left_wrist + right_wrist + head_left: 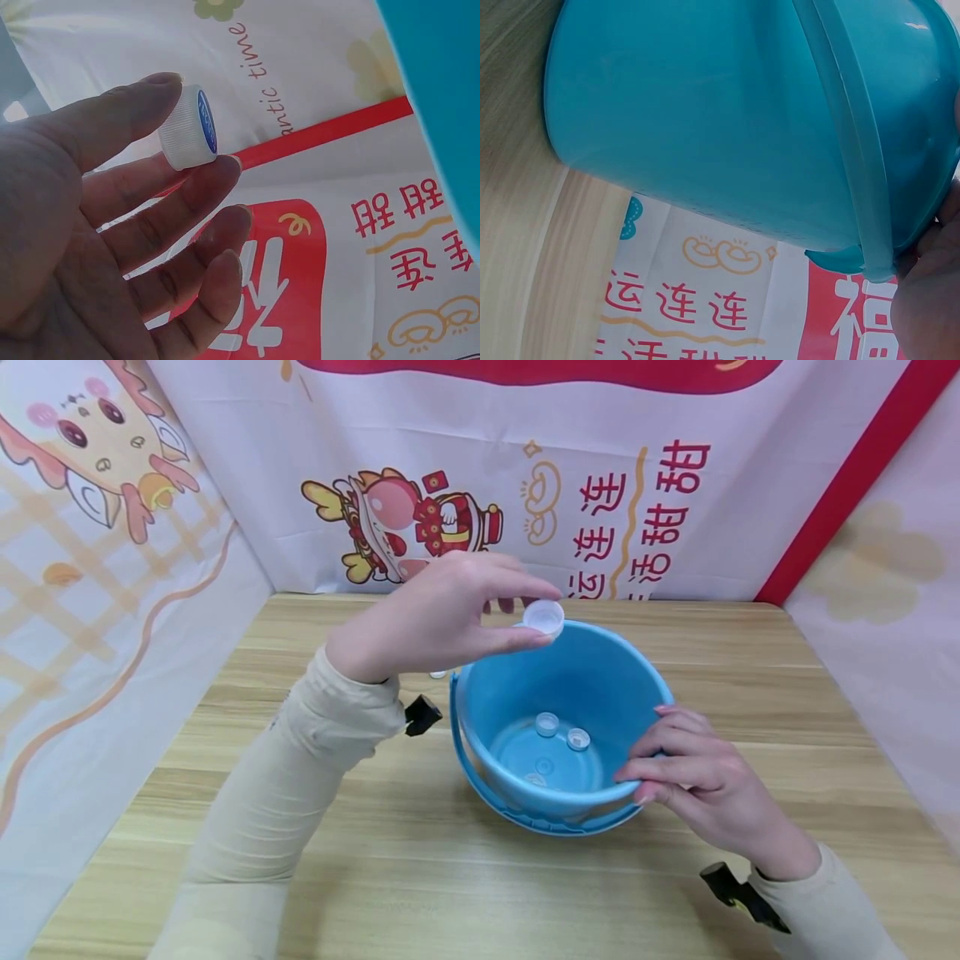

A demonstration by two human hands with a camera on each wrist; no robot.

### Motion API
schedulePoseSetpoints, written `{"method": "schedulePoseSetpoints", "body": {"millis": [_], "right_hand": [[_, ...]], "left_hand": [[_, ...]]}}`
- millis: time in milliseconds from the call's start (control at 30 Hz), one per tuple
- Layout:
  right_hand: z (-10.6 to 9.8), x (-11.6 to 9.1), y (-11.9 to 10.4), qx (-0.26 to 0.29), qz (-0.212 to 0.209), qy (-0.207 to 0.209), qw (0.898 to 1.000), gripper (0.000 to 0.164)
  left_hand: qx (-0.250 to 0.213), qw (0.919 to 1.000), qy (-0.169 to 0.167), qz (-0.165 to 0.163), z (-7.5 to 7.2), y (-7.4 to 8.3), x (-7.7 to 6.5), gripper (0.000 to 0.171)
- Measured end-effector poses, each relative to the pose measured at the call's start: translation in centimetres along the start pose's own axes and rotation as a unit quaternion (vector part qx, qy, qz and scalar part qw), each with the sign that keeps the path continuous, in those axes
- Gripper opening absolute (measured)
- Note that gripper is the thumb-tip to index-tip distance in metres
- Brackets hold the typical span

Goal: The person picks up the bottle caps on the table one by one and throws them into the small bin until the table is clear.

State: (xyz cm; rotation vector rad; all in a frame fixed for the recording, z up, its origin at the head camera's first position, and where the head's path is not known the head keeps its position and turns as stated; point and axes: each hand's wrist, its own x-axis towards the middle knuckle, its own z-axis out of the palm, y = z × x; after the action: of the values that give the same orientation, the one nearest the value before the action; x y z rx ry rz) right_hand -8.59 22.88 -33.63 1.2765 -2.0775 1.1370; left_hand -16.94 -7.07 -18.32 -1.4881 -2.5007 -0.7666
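Observation:
My left hand [450, 614] pinches a white bottle cap [543, 618] between thumb and fingers, above the far-left rim of a blue bucket [577, 664]. In the left wrist view, the held cap [184, 135] has ribbed sides and a blue printed top. On the bucket floor lie two white caps, one cap [547, 724] on the left and another cap [578, 739] beside it. Something pale [535, 779] shows near the front of the floor, too faint to identify. My right hand [697, 777] grips the bucket's right rim, fingers inside and thumb outside.
The bucket's blue handle [517, 817] hangs down around its left and front. A small white object [437, 674] lies on the wooden table [420, 877], mostly hidden by the left hand. Printed cloth [465, 443] walls in the back and sides of the table.

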Motion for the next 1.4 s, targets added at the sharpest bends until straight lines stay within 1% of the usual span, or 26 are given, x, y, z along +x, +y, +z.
{"method": "schedulePoseSetpoints", "body": {"millis": [133,267,467,900,1133,1333,1400], "right_hand": [[0.0,0.0,0.0,0.0,0.001,0.0,1.0,0.03],[0.0,-0.1,0.1,0.0,0.004,-0.001,1.0,0.03],[0.0,-0.1,0.1,-0.001,0.007,-0.001,1.0,0.03],[0.0,-0.2,0.0,-0.005,0.012,-0.003,1.0,0.03],[-0.1,-0.1,-0.1,-0.004,0.006,-0.002,1.0,0.029],[-0.1,-0.1,-0.1,0.0,0.002,-0.002,1.0,0.029],[-0.2,-0.1,-0.1,0.001,0.001,-0.001,1.0,0.029]], "left_hand": [[0.001,0.9997,-0.017,-0.018,0.4,0.0,0.4,0.049],[0.002,0.9995,-0.019,-0.023,0.7,-0.1,0.5,0.05],[0.008,0.9995,-0.026,-0.017,0.9,-0.2,0.8,0.049],[0.004,0.9993,-0.036,-0.013,1.1,0.1,1.2,0.05],[0.0,0.9992,-0.04,-0.001,1.3,0.1,1.4,0.05],[0.014,0.9971,-0.074,-0.011,1.4,0.1,1.3,0.054],[0.018,0.9965,-0.08,-0.015,1.4,0.1,1.3,0.055]]}}
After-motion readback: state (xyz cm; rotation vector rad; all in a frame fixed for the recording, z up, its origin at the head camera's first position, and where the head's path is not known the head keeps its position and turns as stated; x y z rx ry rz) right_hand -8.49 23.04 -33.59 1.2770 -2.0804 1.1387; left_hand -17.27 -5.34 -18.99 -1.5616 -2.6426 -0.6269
